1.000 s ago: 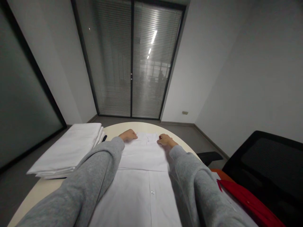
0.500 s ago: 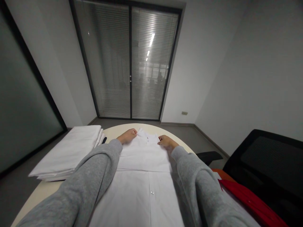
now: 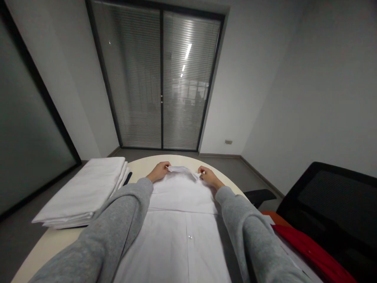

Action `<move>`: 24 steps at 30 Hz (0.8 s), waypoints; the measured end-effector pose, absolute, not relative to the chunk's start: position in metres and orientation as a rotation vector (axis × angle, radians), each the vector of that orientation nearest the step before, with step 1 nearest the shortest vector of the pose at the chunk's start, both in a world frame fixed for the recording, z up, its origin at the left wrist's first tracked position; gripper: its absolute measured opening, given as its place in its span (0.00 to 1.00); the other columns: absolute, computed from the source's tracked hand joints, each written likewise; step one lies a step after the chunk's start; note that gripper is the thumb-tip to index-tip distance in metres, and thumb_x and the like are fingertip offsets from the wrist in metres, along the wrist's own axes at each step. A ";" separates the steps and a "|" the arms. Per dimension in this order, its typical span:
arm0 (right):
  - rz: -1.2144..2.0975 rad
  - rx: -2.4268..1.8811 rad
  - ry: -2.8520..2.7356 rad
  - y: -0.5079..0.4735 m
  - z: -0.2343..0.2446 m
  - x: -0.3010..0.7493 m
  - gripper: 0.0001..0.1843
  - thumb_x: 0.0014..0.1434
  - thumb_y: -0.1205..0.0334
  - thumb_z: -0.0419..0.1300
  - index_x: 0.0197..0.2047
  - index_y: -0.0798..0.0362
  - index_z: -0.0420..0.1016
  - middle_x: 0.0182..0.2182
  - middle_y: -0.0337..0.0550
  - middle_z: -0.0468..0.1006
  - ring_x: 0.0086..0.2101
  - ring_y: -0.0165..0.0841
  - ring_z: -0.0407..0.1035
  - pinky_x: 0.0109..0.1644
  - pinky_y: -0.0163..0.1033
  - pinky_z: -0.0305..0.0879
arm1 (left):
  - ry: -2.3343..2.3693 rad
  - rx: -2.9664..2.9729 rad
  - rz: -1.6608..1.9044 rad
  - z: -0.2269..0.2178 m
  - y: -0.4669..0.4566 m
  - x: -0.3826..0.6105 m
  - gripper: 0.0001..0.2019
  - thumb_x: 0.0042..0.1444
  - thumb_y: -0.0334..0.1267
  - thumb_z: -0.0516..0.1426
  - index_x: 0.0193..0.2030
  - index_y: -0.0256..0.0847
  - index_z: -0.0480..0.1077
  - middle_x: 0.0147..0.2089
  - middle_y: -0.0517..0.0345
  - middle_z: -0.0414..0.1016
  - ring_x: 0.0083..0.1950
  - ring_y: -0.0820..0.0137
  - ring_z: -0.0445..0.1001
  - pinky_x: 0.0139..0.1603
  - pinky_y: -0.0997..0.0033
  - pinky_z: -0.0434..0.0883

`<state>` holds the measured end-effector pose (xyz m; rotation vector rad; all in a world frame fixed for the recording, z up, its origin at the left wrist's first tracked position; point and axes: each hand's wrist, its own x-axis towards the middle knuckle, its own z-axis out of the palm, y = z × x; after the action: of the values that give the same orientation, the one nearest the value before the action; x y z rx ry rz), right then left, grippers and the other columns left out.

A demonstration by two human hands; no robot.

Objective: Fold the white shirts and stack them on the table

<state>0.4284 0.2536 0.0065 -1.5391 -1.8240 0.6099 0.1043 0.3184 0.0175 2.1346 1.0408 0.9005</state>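
Together, the left hand (image 3: 159, 171) and the right hand (image 3: 209, 177) pinched the far edge of the white shirt (image 3: 167, 236), 1 at each side, fingers closed on the cloth, which bunched between them. The shirt lay on the table (image 3: 47, 251), button strip facing up. A stack of folded cloth (image 3: 82, 188) sat at the left; a red garment (image 3: 309, 249) lay near the black chair (image 3: 332, 192).

At 6 o'clk, the long buttoned cloth garment (image 3: 167, 239) is plain wht; the thick fabric sleeves (image 3: 119, 210), mottled gry; the round tabletop (image 3: 44, 253), cream. At 4 o'clk, the smooth cloth item (image 3: 306, 244) is red.
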 end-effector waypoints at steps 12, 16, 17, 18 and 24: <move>0.503 -1.782 -1.991 0.255 0.016 0.426 0.09 0.57 0.64 0.55 0.30 0.52 0.75 0.29 0.43 0.78 0.32 0.33 0.70 0.37 0.34 0.60 | 1.138 2.337 0.658 0.005 0.317 0.102 0.10 0.55 0.42 0.57 0.31 0.41 0.76 0.37 0.55 0.81 0.38 0.65 0.75 0.42 0.70 0.68; 0.400 -1.920 -2.037 0.255 0.022 0.425 0.09 0.58 0.54 0.64 0.38 0.50 0.78 0.36 0.43 0.82 0.36 0.34 0.72 0.40 0.35 0.60 | 1.217 2.382 0.572 0.007 0.320 0.104 0.14 0.49 0.44 0.64 0.42 0.43 0.75 0.40 0.56 0.80 0.40 0.64 0.74 0.41 0.69 0.67; 0.369 -1.940 -2.065 0.254 0.023 0.425 0.11 0.56 0.54 0.66 0.41 0.49 0.79 0.38 0.42 0.82 0.38 0.35 0.72 0.41 0.36 0.60 | 1.223 2.394 0.540 0.008 0.322 0.104 0.15 0.48 0.44 0.65 0.43 0.43 0.75 0.41 0.55 0.80 0.41 0.63 0.75 0.42 0.69 0.66; 0.342 -1.954 -2.097 0.253 0.024 0.426 0.13 0.55 0.55 0.68 0.43 0.49 0.78 0.39 0.42 0.82 0.39 0.35 0.72 0.42 0.36 0.60 | 1.225 2.406 0.509 0.009 0.323 0.104 0.15 0.48 0.45 0.66 0.42 0.43 0.75 0.42 0.54 0.80 0.42 0.62 0.75 0.43 0.68 0.66; 0.093 -1.997 -2.201 0.238 0.037 0.422 0.11 0.64 0.62 0.60 0.49 0.49 0.77 0.48 0.47 0.80 0.44 0.37 0.73 0.43 0.36 0.60 | 1.200 2.507 0.468 0.024 0.321 0.101 0.08 0.54 0.42 0.64 0.39 0.42 0.75 0.43 0.50 0.79 0.44 0.61 0.75 0.46 0.67 0.66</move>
<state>0.4218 0.2381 0.0367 -1.9966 -2.2006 0.0926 0.1014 0.3213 0.0238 2.5069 1.2000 0.4681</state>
